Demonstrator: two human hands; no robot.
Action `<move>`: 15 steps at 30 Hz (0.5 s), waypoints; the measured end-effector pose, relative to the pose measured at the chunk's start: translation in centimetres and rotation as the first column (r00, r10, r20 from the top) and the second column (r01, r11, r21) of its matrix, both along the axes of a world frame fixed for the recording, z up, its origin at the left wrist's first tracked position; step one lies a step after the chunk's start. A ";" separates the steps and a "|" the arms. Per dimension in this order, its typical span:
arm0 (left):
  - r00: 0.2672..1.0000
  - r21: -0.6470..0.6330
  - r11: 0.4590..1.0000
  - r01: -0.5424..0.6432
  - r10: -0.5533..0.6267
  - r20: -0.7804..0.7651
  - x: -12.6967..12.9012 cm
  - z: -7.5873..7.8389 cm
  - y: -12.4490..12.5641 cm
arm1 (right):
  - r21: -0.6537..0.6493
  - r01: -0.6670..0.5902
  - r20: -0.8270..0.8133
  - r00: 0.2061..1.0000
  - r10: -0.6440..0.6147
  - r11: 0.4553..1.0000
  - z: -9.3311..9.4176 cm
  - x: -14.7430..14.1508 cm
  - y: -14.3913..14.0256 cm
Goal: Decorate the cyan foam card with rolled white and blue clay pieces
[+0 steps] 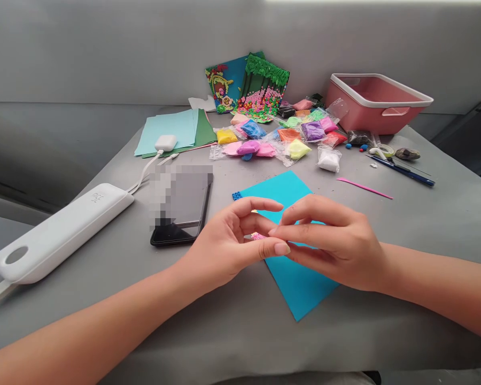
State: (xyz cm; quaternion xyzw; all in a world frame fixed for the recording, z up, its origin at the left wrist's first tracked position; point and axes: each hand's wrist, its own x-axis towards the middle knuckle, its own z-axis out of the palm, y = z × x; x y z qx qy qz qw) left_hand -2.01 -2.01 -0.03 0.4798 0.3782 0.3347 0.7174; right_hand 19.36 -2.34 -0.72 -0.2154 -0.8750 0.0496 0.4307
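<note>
Left hand [228, 243], right hand [336, 246] pinched small pink clay bit [258, 236] together above turquoise foam sheet [300, 283] on grey tabletop [425, 214]. Risk: soft bit slipping from fingertips, sticking to sheet, likely if pinch loosened.

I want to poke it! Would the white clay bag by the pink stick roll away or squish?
The white bag looks lumpy and sits flat on the table, so it would probably slide, not roll. Its soft, puffy shape suggests it squishes. The clear wrap may feel slippery.
</note>
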 end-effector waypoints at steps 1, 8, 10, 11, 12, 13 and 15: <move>1.000 0.004 1.000 -0.001 0.001 0.003 0.0 0.0 0.0 | -0.006 -0.004 -0.005 1.000 0.004 1.000 0.0 0.0 0.0; 0.997 -0.095 0.994 0.045 -0.039 0.069 -0.1 -0.2 0.3 | -0.048 0.018 -0.030 0.999 -0.019 0.999 0.1 -0.1 0.0; 0.999 -0.073 0.997 0.026 -0.022 0.050 0.0 -0.2 0.3 | -0.032 0.007 -0.022 1.000 -0.007 0.999 0.0 -0.1 0.1; 0.999 -0.056 0.998 0.014 -0.012 0.037 0.0 -0.2 0.3 | -0.027 -0.005 -0.023 1.000 0.004 1.000 0.0 -0.1 0.1; 1.000 -0.043 0.999 0.006 -0.005 0.024 0.1 -0.2 0.3 | -0.029 -0.017 -0.026 1.000 0.016 0.999 -0.1 -0.1 0.1; 1.000 -0.040 0.999 0.008 -0.007 0.018 0.1 -0.1 0.3 | -0.037 -0.026 -0.030 0.999 0.025 0.999 -0.1 -0.1 0.1; 0.999 -0.065 0.997 0.036 -0.034 0.036 0.1 -0.1 0.2 | -0.061 -0.033 -0.032 0.999 0.031 0.998 -0.2 -0.1 0.2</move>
